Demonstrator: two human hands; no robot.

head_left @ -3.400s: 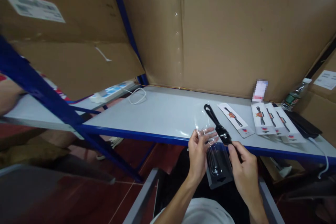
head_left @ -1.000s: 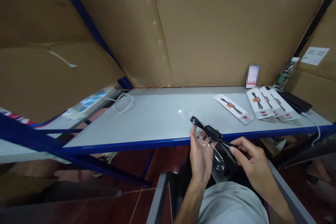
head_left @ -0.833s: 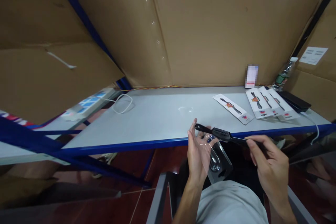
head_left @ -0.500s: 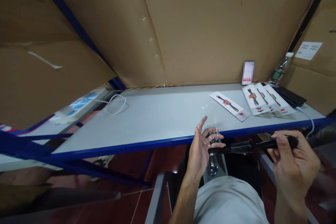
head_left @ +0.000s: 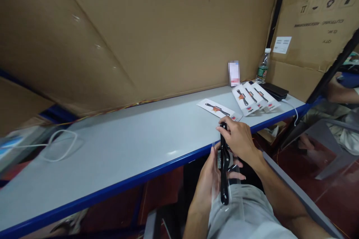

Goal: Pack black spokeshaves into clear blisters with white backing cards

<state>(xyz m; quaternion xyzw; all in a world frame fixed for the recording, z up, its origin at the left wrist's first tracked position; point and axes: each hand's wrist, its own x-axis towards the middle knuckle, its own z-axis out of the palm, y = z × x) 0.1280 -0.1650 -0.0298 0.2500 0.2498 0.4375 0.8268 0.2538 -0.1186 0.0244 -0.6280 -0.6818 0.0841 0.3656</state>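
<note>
A tall cardboard panel (head_left: 168,33) stands behind the long pale table (head_left: 134,138), whose blue front edge runs just ahead of my hands. My right hand (head_left: 239,136) is closed to a pinch, thumb and forefinger on the far end of the black tool (head_left: 224,164); how its other fingers sit I cannot tell. My left hand (head_left: 206,179) is partly open, cupped around the clear plastic package (head_left: 235,194) above my lap, thumb along one side, two fingertips showing apart on the other. The tool lies lengthwise over the package; I cannot tell whether it is fully seated. Smaller still, one printed card (head_left: 220,109) lies on the table just beyond my right hand.
</note>
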